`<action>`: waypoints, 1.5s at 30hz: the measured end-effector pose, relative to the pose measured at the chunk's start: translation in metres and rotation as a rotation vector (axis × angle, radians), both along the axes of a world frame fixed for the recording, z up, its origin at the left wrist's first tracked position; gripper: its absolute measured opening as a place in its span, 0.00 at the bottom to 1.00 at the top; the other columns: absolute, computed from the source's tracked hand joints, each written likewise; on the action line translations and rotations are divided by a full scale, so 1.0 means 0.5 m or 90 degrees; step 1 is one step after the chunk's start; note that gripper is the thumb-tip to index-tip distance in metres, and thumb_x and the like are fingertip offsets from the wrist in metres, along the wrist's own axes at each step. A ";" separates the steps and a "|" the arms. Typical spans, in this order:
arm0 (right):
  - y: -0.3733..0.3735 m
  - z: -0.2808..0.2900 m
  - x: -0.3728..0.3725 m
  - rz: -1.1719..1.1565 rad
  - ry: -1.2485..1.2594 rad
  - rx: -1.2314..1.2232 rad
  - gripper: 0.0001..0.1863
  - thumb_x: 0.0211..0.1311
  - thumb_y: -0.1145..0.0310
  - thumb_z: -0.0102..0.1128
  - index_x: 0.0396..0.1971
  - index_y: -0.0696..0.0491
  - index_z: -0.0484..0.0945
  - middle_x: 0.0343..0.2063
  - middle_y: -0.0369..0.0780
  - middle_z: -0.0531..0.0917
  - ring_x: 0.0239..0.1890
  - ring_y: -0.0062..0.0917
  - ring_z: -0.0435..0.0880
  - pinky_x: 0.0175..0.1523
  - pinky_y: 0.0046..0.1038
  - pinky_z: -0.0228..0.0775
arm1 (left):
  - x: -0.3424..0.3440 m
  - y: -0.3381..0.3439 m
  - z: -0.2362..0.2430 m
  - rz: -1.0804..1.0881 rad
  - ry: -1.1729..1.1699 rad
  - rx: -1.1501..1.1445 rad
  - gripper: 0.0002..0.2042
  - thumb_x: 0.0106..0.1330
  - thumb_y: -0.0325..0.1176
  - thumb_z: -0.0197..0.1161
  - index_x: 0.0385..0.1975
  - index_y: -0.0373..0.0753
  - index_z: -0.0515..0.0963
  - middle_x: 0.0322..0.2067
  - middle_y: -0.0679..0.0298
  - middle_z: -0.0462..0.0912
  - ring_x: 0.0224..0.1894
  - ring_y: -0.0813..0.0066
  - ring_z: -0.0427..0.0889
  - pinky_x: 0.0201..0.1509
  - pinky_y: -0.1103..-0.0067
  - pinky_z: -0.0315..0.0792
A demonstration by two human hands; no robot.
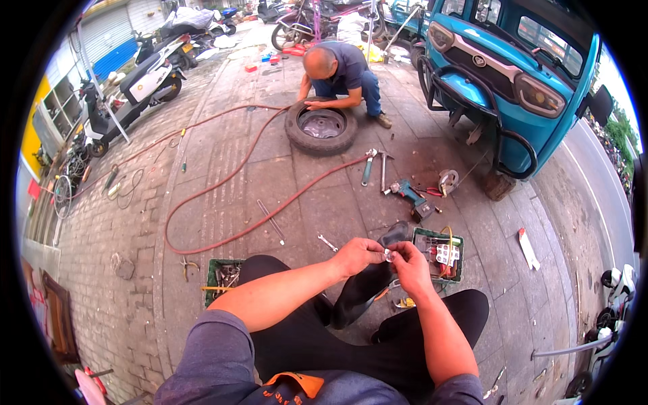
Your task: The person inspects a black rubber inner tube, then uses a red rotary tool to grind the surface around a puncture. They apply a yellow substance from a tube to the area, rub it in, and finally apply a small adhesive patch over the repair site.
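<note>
I sit on paved ground with my knees apart. My left hand (359, 255) and my right hand (408, 263) meet in front of me and pinch one small whitish piece (388, 254) between their fingertips. What the piece is cannot be made out. Just below the hands a black rubber tube (358, 291) lies over my leg. A green tray of small parts (440, 252) stands right of the hands.
A crouching person (341, 71) works on a tyre (320, 126) ahead. A red hose (223, 185) loops over the paving. A hammer (368, 167), cordless driver (409, 194) and wrench (328, 242) lie about. Blue three-wheeler (503, 81) right, scooters (135, 88) left, second green tray (223, 277).
</note>
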State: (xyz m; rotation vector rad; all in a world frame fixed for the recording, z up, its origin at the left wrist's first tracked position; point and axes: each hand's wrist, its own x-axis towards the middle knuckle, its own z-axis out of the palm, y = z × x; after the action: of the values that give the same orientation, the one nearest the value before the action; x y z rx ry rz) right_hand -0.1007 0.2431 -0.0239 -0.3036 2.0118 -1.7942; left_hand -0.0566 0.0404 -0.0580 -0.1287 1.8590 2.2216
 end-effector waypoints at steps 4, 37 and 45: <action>0.011 0.014 -0.010 0.004 0.009 0.039 0.07 0.79 0.76 0.59 0.51 0.57 0.82 0.33 0.33 0.83 0.31 0.16 0.78 0.37 0.22 0.72 | -0.010 0.007 0.022 -0.024 0.030 -0.098 0.12 0.73 0.36 0.73 0.50 0.35 0.89 0.43 0.68 0.91 0.48 0.80 0.85 0.58 0.77 0.78; 0.017 0.029 -0.006 -0.002 0.030 0.073 0.09 0.79 0.73 0.60 0.52 0.57 0.84 0.35 0.31 0.85 0.35 0.13 0.78 0.42 0.21 0.73 | 0.005 0.018 0.067 0.016 -0.054 -0.009 0.09 0.73 0.29 0.69 0.46 0.31 0.88 0.41 0.66 0.89 0.45 0.80 0.84 0.54 0.80 0.76; 0.016 0.039 0.001 -0.010 0.057 0.099 0.10 0.76 0.73 0.61 0.51 0.57 0.85 0.37 0.35 0.88 0.40 0.17 0.83 0.50 0.25 0.78 | 0.006 0.018 0.070 0.013 -0.045 -0.058 0.08 0.75 0.29 0.67 0.48 0.32 0.86 0.41 0.70 0.87 0.44 0.85 0.81 0.52 0.83 0.74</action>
State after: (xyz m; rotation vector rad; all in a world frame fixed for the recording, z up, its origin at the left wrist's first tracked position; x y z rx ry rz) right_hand -0.1004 0.2511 -0.0045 -0.3261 2.2067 -1.6474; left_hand -0.0537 0.0493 -0.0232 -0.2402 1.9296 2.1165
